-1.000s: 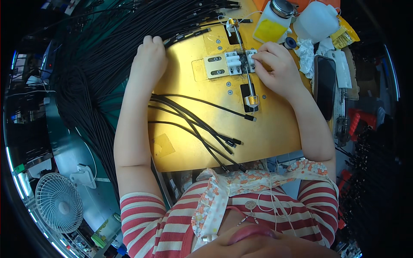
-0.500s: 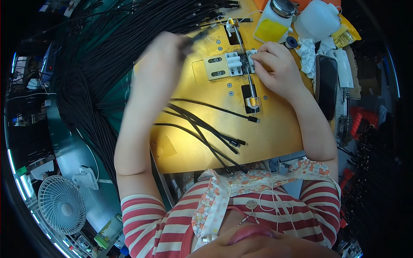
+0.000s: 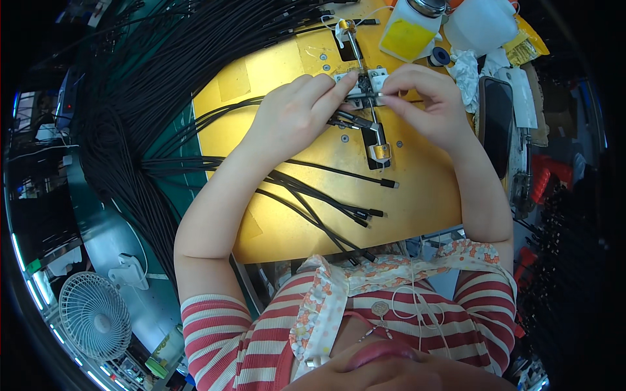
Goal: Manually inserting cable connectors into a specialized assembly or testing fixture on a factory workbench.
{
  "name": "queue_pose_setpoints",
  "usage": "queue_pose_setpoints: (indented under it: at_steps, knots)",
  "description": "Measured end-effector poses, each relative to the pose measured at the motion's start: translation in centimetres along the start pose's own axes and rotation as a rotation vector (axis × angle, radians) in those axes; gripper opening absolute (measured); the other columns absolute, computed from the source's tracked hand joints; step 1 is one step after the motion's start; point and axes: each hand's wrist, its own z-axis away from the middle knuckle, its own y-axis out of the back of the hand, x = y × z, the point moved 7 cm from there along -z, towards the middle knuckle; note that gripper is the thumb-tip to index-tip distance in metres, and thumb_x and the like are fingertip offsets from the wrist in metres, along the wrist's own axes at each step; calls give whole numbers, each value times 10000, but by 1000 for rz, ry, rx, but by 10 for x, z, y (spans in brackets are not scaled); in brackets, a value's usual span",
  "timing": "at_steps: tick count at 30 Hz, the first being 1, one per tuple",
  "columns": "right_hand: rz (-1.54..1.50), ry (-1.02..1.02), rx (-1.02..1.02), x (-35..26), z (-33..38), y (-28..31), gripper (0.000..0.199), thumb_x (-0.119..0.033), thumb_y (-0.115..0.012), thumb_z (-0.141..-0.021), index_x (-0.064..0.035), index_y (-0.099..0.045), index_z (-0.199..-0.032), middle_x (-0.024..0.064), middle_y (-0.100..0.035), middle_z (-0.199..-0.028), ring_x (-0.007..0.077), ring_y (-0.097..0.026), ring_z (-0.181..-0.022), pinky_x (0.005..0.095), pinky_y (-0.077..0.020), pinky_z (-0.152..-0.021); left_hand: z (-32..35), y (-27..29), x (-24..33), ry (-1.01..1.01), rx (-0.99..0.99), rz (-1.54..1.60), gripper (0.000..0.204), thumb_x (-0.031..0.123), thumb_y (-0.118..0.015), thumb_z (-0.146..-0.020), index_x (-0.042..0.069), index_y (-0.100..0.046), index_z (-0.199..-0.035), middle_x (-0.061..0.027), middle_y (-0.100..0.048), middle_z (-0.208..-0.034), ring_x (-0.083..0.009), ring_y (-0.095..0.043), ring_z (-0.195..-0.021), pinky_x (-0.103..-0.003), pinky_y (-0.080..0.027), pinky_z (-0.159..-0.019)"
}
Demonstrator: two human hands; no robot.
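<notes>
My left hand [image 3: 293, 114] is closed over several black cables [image 3: 225, 112], its fingertips pressed at the fixture in the middle of the gold plate. Cable plugs [image 3: 352, 120] stick out below its fingers, close to the metal rod with brass-coloured end pieces [image 3: 380, 152]. Facing it, my right hand [image 3: 424, 101] pinches a slim greyish piece at the right side of the fixture's white blocks [image 3: 377, 75]; its kind cannot be made out. My left hand partly covers the fixture. More black cables with plugs [image 3: 389, 184] lie on the gold plate [image 3: 417, 208] nearer to me.
A thick bundle of black cables [image 3: 117, 130] covers the left side. At the back right stand a jar with a yellow label [image 3: 411, 32], a white bottle [image 3: 481, 26] and a small spool [image 3: 439, 56]. A phone [image 3: 495, 127] lies at right, a fan [image 3: 94, 316] at lower left.
My left hand has come down and right with black cables to the fixture, where it was raised and blurred before. My right hand stays beside the fixture, now pinching a slim piece.
</notes>
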Motion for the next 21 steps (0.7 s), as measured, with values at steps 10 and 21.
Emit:
queue_pose_setpoints:
  at_steps: [10,21]
  knots:
    - [259,-120,20,27,0,-6,89,-55,-675,-817,2,-640,-876,77,-566,-863,218,-598,-756,296,-477,-663,8,-12,-10,-28,-65,-42,420,90,-611,-751,162,-657,-1161,-1,-571,-870,-153,-569,-719,-281,-447,-640]
    - [521,78,-13,7,0,-8,72,-51,-661,-793,-4,-646,-845,71,-540,-818,239,-565,-790,354,-461,-722,5,-11,-9,39,-86,-19,490,76,-698,-649,175,-677,-1128,2,-578,-883,-182,-559,-831,-322,-438,-764]
